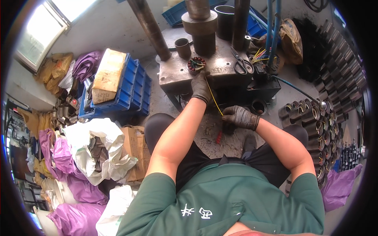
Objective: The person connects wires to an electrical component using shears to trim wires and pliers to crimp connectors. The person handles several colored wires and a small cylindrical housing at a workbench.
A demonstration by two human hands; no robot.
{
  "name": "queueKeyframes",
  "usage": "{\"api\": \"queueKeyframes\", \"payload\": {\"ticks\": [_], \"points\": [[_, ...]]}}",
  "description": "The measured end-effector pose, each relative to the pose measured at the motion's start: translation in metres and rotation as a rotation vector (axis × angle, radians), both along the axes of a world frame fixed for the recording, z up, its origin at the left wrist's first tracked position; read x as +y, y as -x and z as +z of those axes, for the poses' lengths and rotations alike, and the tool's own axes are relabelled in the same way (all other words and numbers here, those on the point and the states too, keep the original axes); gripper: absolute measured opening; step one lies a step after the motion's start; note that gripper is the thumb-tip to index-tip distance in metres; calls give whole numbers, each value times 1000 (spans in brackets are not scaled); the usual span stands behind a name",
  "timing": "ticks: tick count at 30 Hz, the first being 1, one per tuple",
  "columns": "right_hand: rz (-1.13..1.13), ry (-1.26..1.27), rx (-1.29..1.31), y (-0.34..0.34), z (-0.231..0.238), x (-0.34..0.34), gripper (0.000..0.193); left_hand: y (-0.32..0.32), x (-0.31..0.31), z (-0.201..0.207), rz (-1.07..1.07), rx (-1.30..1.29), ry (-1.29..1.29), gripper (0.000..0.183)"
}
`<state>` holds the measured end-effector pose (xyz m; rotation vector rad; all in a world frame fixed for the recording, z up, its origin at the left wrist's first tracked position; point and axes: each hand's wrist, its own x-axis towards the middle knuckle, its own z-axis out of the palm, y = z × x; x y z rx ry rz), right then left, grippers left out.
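My left hand (pixel 201 87), in a dark grey work glove, holds a small ring-shaped wound stator (pixel 196 65) with reddish coils at the near edge of a steel press table (pixel 173 76). Its fingertips are partly hidden against the stator. A yellow wire (pixel 214 97) runs from beside that hand down to my right hand (pixel 242 117), also gloved, whose closed fingers pinch the wire's lower end. The right hand is in the air, nearer to me than the table.
Scissors (pixel 243 67) and a metal sleeve (pixel 182 48) lie near the stator, below the press ram (pixel 199 25). Blue crates (pixel 136 86) with a carton (pixel 109 76) stand left. Stacked metal cylinders (pixel 311 118) fill the right. A blue hose (pixel 293 85) crosses there.
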<state>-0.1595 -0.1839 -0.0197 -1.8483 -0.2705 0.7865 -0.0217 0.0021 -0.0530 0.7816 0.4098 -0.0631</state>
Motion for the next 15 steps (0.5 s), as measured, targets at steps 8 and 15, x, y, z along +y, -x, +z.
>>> {"api": "queueKeyframes", "payload": {"ticks": [8,15], "points": [[-40,10,-50,1,-34,-2,23,51,23,-26,-219,88,-232,53],[381,601,-19,7,-25,-32,48,100,52,-8,-278,-381,-1043,23]]}}
